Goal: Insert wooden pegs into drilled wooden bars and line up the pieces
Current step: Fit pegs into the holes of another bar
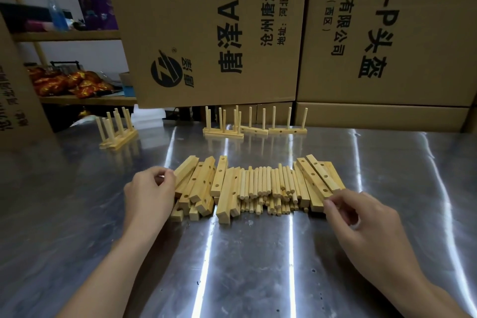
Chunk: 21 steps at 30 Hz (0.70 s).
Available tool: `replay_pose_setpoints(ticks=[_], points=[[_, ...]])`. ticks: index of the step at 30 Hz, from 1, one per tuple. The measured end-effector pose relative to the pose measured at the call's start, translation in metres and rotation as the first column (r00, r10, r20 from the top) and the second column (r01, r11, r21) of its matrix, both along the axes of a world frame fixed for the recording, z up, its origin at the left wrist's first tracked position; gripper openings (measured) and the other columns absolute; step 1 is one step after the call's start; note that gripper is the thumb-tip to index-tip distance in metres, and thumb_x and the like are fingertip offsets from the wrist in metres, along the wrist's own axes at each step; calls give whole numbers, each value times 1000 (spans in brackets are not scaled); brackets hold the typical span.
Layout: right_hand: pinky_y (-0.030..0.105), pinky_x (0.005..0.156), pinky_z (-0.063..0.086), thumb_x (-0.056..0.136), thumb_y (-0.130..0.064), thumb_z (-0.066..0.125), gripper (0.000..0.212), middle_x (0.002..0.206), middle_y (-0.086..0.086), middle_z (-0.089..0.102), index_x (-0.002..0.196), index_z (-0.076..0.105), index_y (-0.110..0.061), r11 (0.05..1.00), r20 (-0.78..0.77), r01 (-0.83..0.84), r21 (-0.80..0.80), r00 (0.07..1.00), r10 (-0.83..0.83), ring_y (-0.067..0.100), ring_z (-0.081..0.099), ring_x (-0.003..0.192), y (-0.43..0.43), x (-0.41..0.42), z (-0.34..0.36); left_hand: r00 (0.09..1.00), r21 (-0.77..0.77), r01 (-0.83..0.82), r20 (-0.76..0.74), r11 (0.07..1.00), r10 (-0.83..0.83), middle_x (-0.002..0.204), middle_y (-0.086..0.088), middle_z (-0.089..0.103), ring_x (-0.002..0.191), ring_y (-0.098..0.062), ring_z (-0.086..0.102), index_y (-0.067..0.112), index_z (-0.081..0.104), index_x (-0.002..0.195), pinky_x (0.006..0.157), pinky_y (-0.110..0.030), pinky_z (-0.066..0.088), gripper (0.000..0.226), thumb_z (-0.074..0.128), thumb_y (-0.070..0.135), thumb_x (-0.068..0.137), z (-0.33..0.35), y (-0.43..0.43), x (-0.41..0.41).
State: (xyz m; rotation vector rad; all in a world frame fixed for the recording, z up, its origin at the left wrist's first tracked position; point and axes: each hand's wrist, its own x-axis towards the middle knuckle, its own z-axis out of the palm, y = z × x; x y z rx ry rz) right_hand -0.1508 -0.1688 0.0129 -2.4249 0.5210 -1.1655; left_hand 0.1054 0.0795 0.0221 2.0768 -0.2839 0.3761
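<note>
Wooden pile [258, 188] found mid-worktop [258, 253], on bright steel. Counted about a dozen loose drilled bars [201, 183] on the pile's two flanks, with pegs [265, 183] bunched between, too many and too overlapped to number. Counted two sets of pegged bars farther back, pegs upright: a far-left set [117, 134] and a centre set [254, 130]. Saw the left hand [149, 193] at the pile's left edge, fingers curled, tips against the outermost bar; could not tell whether gripped. Saw the right hand [361, 214] at the right edge, thumb and forefinger pinching the near end of the right end bar [313, 183]. Noted stacked cardboard boxes [206, 33] walling the back, and shelves [67, 36] at left with a bottle [55, 10] and red packets [69, 82].
</note>
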Motion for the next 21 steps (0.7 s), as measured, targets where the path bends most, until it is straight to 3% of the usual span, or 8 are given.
replay_pose_setpoints(ticks=[4, 7, 12, 15, 18, 21], points=[[43, 57, 49, 92, -24, 72, 18, 61, -6, 54, 76, 64, -29, 1000, 5, -8, -4, 1000, 8, 12, 56, 67, -1, 0, 0, 990, -356, 29, -121, 934, -76, 81, 4, 78, 82, -15, 70, 24, 77, 113, 65, -32, 50, 24, 53, 25, 110, 8, 2, 0], [43, 57, 49, 92, -24, 72, 19, 61, -5, 54, 76, 64, -29, 1000, 5, -13, -3, 1000, 13, 13, 56, 67, 2, 0, 1, 954, -513, 146, -152, 846, -257, 92, 10, 81, 88, -15, 77, 30, 71, 118, 75, -34, 58, 19, 54, 29, 111, 19, 1, -12], [42, 58, 49, 92, -25, 71, 18, 64, -9, 55, 77, 64, -30, 1000, -7, -17, -14, 1000, 17, 11, 56, 70, 2, 2, 1, 844, -551, 400, -90, 732, -529, 105, 2, 83, 99, -16, 80, 31, 57, 138, 86, -37, 60, 38, 67, 24, 102, 28, -10, -30], [35, 66, 49, 92, -24, 75, 9, 82, -16, 59, 90, 69, -31, 998, -18, 20, -54, 1000, -21, 10, 54, 83, -2, 3, -2, 758, -554, 500, -92, 666, -645, 112, -3, 82, 103, -24, 79, 25, 61, 136, 85, -37, 66, 47, 76, 25, 92, 28, -19, -41], [32, 83, 44, 88, -29, 79, 34, 109, -10, 55, 121, 72, -30, 983, -66, 131, -126, 988, -140, 11, 42, 104, -9, 4, -5, 671, -548, 564, -131, 618, -729, 112, -8, 81, 100, -31, 80, 23, 66, 131, 77, -31, 66, 36, 74, 16, 96, 24, -31, -54], [40, 95, 44, 88, -36, 77, 44, 129, -2, 57, 132, 71, -30, 974, -144, 154, -169, 973, -179, 22, 42, 119, -14, 3, -5, 608, -499, 623, -175, 602, -774, 112, -6, 81, 98, -33, 80, 25, 69, 129, 67, -25, 62, 29, 68, 16, 102, 19, -38, -65]])
